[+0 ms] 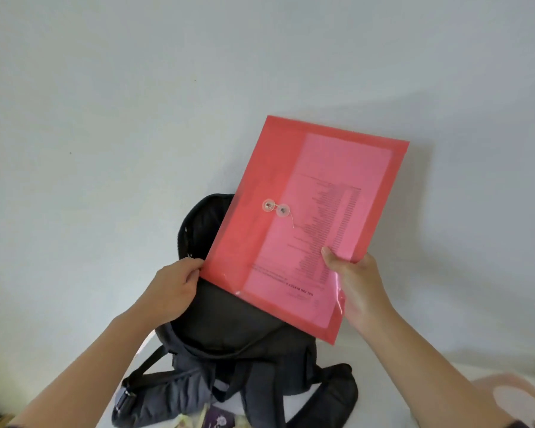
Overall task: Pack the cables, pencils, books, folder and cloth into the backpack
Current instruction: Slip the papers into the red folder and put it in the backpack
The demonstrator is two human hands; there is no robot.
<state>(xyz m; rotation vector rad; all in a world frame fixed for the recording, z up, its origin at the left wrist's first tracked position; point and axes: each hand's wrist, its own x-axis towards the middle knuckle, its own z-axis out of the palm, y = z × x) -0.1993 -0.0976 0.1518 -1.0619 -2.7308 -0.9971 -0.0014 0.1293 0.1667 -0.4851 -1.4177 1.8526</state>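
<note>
A black backpack (229,329) stands upright on a white surface against a pale wall, its top zipper open. My left hand (173,285) grips the near edge of the opening and holds it apart. My right hand (352,282) pinches the lower right edge of a red translucent folder (309,217), thumb on its front. The folder has a string-and-button clasp and a printed sheet inside. It is tilted and hangs over the opening, its lower left corner beside my left hand. Cables, pencils, books and cloth are not clearly visible.
The backpack's straps (331,393) lie spread toward me on the surface. A purple item and a pale patterned one (217,421) peek out at the bottom edge. A blurred pinkish object (513,396) sits at the lower right.
</note>
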